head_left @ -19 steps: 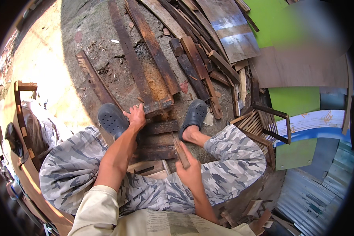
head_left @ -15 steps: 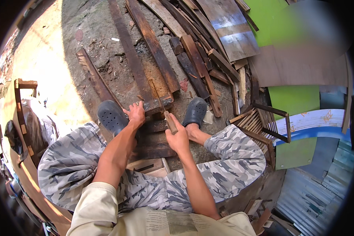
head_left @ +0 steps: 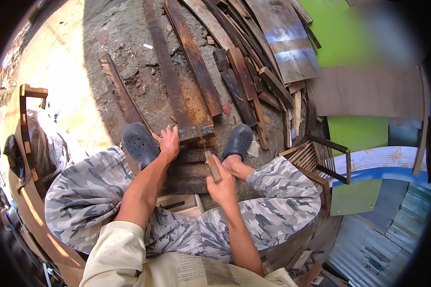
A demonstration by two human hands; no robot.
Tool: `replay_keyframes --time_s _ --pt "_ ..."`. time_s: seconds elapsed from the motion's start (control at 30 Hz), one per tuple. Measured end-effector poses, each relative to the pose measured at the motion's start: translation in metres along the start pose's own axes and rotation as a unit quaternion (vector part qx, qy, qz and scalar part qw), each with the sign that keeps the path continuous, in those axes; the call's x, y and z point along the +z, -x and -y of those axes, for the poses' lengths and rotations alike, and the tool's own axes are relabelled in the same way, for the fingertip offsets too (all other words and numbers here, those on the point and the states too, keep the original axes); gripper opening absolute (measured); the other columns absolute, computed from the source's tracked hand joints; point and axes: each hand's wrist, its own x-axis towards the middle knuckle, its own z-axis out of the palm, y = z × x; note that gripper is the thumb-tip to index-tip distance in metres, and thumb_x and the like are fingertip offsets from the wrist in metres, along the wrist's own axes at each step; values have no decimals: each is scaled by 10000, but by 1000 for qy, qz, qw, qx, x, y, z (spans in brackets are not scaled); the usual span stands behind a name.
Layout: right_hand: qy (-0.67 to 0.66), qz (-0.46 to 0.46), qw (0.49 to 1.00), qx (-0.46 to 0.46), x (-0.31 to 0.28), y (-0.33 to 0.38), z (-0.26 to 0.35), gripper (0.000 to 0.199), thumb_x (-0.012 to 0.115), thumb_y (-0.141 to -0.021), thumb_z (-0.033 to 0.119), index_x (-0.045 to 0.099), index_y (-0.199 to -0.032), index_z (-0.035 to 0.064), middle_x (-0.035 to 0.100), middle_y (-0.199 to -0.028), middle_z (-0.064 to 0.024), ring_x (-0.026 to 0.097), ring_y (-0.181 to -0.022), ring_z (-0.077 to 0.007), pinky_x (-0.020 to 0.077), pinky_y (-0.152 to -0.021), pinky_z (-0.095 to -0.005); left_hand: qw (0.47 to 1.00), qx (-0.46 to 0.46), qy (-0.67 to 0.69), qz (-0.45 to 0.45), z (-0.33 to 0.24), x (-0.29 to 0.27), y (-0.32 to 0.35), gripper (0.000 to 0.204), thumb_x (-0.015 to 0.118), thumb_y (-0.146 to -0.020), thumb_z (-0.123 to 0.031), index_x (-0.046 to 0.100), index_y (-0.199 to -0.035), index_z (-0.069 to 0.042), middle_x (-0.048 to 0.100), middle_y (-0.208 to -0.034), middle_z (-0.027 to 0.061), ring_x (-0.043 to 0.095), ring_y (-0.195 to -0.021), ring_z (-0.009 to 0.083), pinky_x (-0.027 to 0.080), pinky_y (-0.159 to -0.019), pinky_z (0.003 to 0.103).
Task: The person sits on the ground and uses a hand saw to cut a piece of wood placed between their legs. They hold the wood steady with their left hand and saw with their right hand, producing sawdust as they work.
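My left hand (head_left: 169, 142) lies with fingers spread at the near left corner of a worn brown board (head_left: 195, 106). My right hand (head_left: 221, 184) is wrapped round the wooden handle (head_left: 213, 166) of what looks like a handsaw. Its thin blade (head_left: 204, 143), seen almost edge-on, runs from the handle to the board's near end. Under that end are dark wood blocks (head_left: 187, 170). A grey clog (head_left: 140, 143) stands beside my left hand, and another grey clog (head_left: 238, 142) is to the right of the saw.
Long dark planks (head_left: 191, 52) stretch away ahead, with stacked wood offcuts (head_left: 246, 81) to their right. A slatted wooden frame (head_left: 316, 158) stands by my right knee. Green panels (head_left: 352, 138) and corrugated metal sheets (head_left: 368, 251) lie farther right. A wooden frame (head_left: 26, 129) is at left.
My right hand has drawn the saw back toward me, and less of the blade shows past the board. The fingers of my left hand have spread. The view has shifted slightly.
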Motion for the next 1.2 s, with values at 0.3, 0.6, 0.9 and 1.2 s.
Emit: replay_keyframes --time_s 0.3,0.6,0.9,1.2 --pt "-39 -17 999 15 9 -40 -15 604 598 -840 18 528 -1440 16 653 -1306 -236 643 -1211 -310 471 -1025 -332 1000 15 8 12 -14 -5 -6 399 628 -906 -66 530 -1288 -127 560 -1299 148 533 -1259 361 230 -1089 789" --pt "-37 3 995 91 -47 85 40 673 574 -795 -2 517 -1465 36 676 -1254 -259 661 -1196 -359 495 -1010 -389 1000 -6 1 28 -12 -11 -7 430 645 -904 -80 521 -1312 -138 561 -1291 147 527 -1269 365 236 -1096 784" --pt "3 -14 1000 -26 -15 45 7 668 609 -824 32 496 -1482 72 669 -1252 -266 674 -1155 -371 524 -961 -383 999 -12 8 33 -8 -8 -15 385 606 -931 -88 531 -1305 -148 577 -1276 147 532 -1267 361 243 -1099 774" --pt "-23 -18 999 14 8 -20 -10 633 592 -834 28 510 -1461 27 669 -1269 -250 649 -1188 -279 469 -1024 -340 999 -3 4 41 -12 -8 -14 345 576 -955 -120 535 -1297 -146 574 -1289 150 529 -1276 366 243 -1092 776"
